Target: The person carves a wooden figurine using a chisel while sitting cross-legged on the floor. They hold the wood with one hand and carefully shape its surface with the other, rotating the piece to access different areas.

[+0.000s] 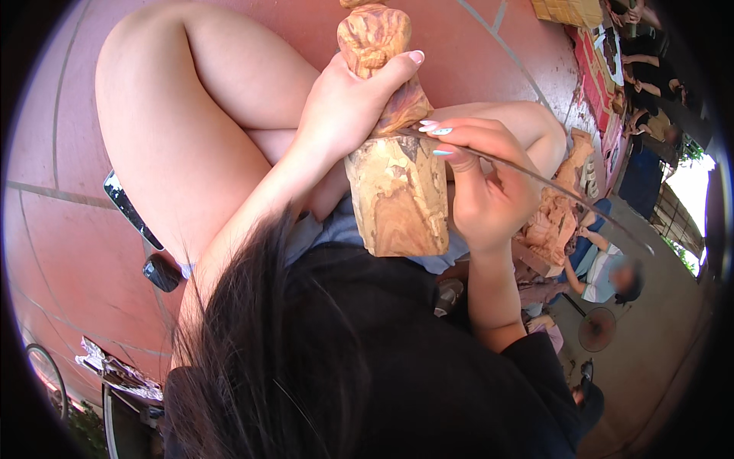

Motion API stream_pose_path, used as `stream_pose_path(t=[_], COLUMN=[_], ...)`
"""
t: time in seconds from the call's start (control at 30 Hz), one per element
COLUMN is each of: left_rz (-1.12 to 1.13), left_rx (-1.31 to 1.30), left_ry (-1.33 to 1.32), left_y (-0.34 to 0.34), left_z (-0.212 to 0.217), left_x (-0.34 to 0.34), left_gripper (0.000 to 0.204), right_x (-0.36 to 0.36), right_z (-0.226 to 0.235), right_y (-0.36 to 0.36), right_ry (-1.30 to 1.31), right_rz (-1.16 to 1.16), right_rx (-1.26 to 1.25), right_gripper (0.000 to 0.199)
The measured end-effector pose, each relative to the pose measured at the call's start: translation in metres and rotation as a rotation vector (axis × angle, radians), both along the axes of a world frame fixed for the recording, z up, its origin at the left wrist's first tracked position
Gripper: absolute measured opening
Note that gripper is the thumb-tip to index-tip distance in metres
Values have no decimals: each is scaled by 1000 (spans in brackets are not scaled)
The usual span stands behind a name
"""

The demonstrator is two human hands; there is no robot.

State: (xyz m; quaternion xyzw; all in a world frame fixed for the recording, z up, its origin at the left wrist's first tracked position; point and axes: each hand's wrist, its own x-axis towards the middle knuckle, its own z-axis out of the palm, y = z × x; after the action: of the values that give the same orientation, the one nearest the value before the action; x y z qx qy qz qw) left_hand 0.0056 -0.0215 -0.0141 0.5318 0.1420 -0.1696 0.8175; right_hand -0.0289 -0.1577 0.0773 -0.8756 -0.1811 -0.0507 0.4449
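Observation:
A tall carved wooden figure point(394, 187) with a blocky base rests upright on my lap. My left hand point(344, 103) is wrapped around its narrow middle, thumb across the front. My right hand point(478, 180) grips a long thin metal tool point(566, 191), whose tip meets the wood just above the base. The tool's shaft runs out to the right past my hand.
Red floor tiles point(69, 229) lie to the left, with a dark phone-like slab point(130, 210) and a small black object point(162, 271) on them. More wooden carvings point(562, 206) stand at the right. Other people point(612, 275) sit beyond, with a fan point(596, 329) on the ground.

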Motion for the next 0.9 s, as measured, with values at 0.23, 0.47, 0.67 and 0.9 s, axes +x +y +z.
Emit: stream_pose_path(t=[0.23, 0.47, 0.67, 0.9], left_rz=[6, 9, -2, 23], left_rx=[-42, -32, 26, 17], left_ry=[38, 31, 5, 10], left_y=[1, 1, -1, -2], left_z=[-6, -5, -1, -2], left_x=[-4, -3, 0, -2], left_gripper=[35, 35, 37, 37], right_x=[-6, 8, -9, -15], right_z=[-9, 4, -14, -10], right_y=[-8, 2, 1, 0], right_ry=[72, 77, -4, 165], right_rz=[-98, 73, -61, -301], right_rx=[158, 22, 118, 327], right_gripper=[10, 9, 8, 7])
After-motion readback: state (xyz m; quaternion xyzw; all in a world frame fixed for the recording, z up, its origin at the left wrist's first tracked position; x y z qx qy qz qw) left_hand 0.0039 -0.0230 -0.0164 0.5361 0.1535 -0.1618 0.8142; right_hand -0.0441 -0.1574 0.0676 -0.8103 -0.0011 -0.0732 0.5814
